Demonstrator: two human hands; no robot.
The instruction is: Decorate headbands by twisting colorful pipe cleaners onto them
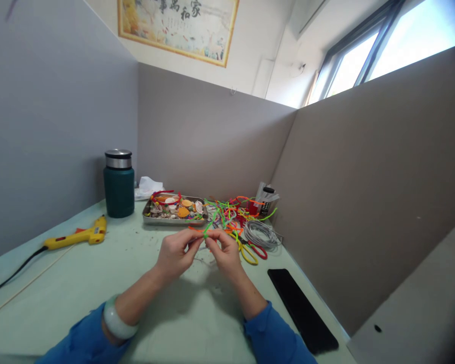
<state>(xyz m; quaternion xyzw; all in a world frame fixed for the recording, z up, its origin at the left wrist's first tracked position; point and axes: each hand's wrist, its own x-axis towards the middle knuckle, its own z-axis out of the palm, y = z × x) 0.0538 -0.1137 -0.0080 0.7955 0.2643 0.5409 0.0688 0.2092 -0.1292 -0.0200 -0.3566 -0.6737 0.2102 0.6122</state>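
Both of my hands meet above the middle of the pale green desk (98,283). My left hand (173,255) and my right hand (223,253) are closed in pinches on a green and orange pipe cleaner piece (207,231) held between their fingertips. A loose heap of coloured pipe cleaners (233,212) lies just behind the hands. A pale bangle sits on my left wrist, and both sleeves are blue.
A metal tray (151,218) of shells and beads stands behind the hands. A teal flask (119,183) and a yellow glue gun (78,235) with its cord lie at the left. A grey cable coil (261,233) and a black phone (301,308) are at the right. Grey partitions enclose the desk.
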